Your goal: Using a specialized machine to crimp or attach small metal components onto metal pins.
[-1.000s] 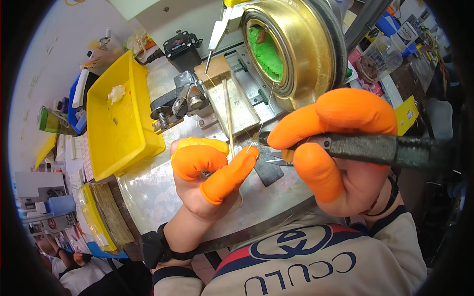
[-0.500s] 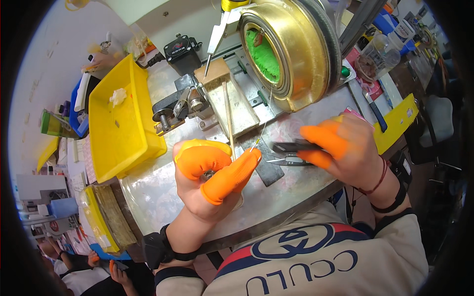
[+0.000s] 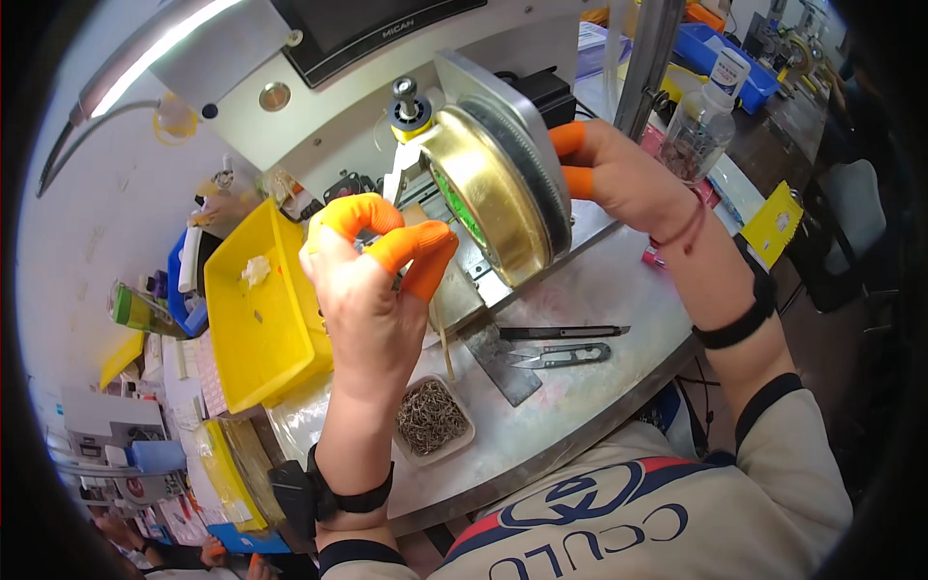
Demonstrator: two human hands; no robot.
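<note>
My left hand [image 3: 377,266], with orange finger covers, is raised beside a gold-coloured ring [image 3: 498,198] on the bench machine. Its thumb and forefinger pinch together near the ring's green-lined opening; whatever lies between the tips is too small to name. On the ring's far right side, my right hand [image 3: 623,179] reaches to the grey metal plate [image 3: 493,82]. Two covered fingers stand apart there, their tips hidden by the plate. A black utility knife [image 3: 565,333] and thread snips [image 3: 570,356] lie on the table below.
A yellow tray [image 3: 256,358] stands left of the machine. Near the front, a small dish [image 3: 401,454] holds many tangled metal pieces. A flat dark bar [image 3: 503,372] lies beside the snips. A clear jar [image 3: 691,145] and a yellow sheet [image 3: 773,224] are at the right.
My right hand has let go of the utility knife, now on the table, and moved up to the machine's right side. My left hand has moved up to the ring. The view has shifted.
</note>
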